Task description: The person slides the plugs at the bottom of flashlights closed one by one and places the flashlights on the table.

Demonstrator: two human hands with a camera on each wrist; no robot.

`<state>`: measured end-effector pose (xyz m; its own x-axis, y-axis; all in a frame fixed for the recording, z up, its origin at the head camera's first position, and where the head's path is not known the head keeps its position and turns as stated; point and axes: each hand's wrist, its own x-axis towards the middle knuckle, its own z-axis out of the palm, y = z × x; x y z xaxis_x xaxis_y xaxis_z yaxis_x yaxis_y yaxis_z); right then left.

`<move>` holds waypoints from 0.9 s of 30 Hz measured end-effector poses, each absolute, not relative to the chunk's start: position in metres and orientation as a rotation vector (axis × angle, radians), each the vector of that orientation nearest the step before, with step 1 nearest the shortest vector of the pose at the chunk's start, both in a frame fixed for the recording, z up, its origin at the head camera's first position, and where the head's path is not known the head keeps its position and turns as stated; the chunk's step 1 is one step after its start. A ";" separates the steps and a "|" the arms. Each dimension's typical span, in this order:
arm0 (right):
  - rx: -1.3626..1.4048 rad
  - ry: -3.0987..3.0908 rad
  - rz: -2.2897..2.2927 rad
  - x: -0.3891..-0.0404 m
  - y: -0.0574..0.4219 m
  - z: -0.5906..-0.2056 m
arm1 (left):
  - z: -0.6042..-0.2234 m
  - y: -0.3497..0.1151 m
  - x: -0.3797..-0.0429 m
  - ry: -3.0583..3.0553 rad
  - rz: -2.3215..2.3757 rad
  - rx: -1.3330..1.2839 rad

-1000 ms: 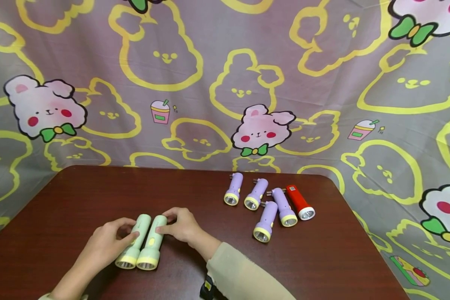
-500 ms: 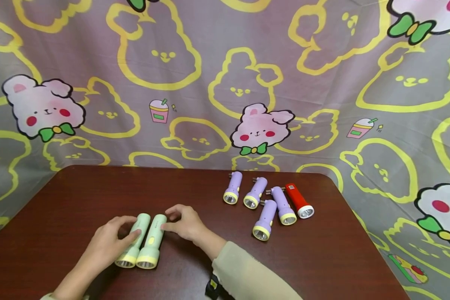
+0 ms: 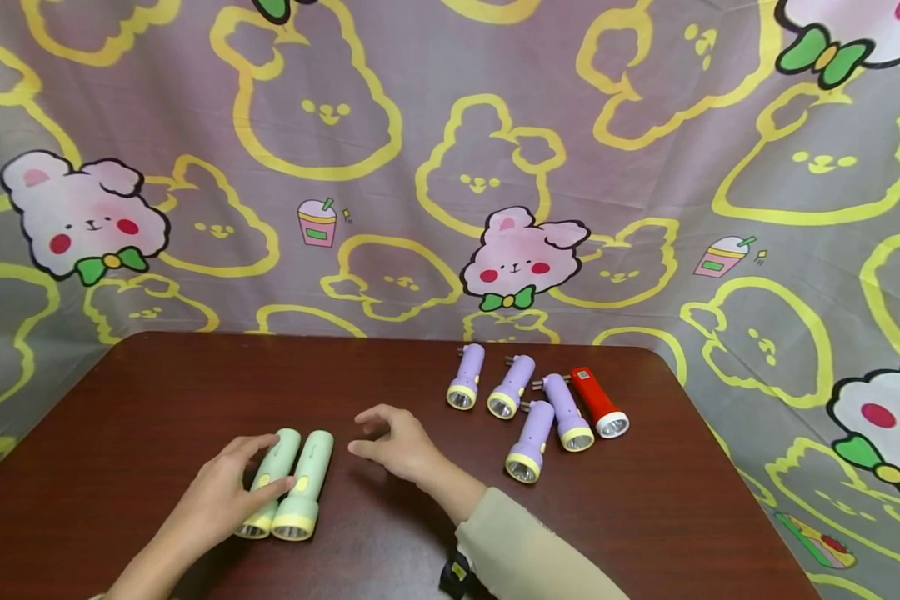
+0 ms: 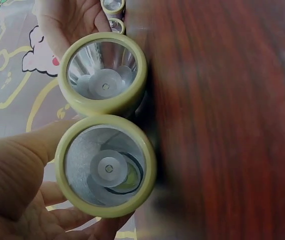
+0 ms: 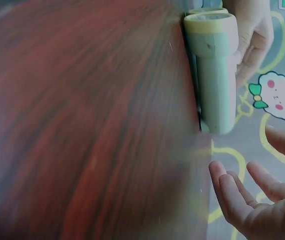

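Two pale green flashlights lie side by side on the table, the left flashlight [image 3: 276, 467] and the right flashlight [image 3: 311, 467], yellow-rimmed lenses toward me. My left hand [image 3: 221, 492] curves around the left one, fingers along its outer side. Its thumb reaches across onto the right one near the yellow switch. In the left wrist view, the lower lens [image 4: 110, 167] sits within that hand and the upper lens [image 4: 102, 75] is right beside it. My right hand [image 3: 401, 446] is apart from the right flashlight, fingers loosely bent with nothing in them; the right wrist view shows its spread fingers [image 5: 235, 192].
Several purple flashlights [image 3: 534, 433] with yellow rims and plug prongs lie at the back right of the brown table [image 3: 390, 375]. Beside them is a red flashlight [image 3: 596, 404] with a white rim. A rabbit-print curtain [image 3: 390, 208] hangs behind the table.
My right hand has let go of the right green flashlight and moved away to the right. My left thumb has shifted from the left flashlight across to the right one. The flashlights stay put.
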<state>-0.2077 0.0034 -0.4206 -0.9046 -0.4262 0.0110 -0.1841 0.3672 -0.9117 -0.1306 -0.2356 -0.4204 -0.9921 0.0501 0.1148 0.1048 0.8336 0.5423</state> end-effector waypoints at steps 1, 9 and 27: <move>-0.550 2.399 -1.563 -0.208 0.007 -0.420 | -0.421 -0.236 -0.130 -2.915 -0.869 -0.128; -0.574 2.422 -1.604 -0.211 0.034 -0.415 | -0.420 -0.237 -0.132 -2.929 -0.853 -0.129; -0.520 2.646 -1.556 -0.224 0.083 -0.396 | -0.418 -0.237 -0.134 -2.960 -0.864 -0.108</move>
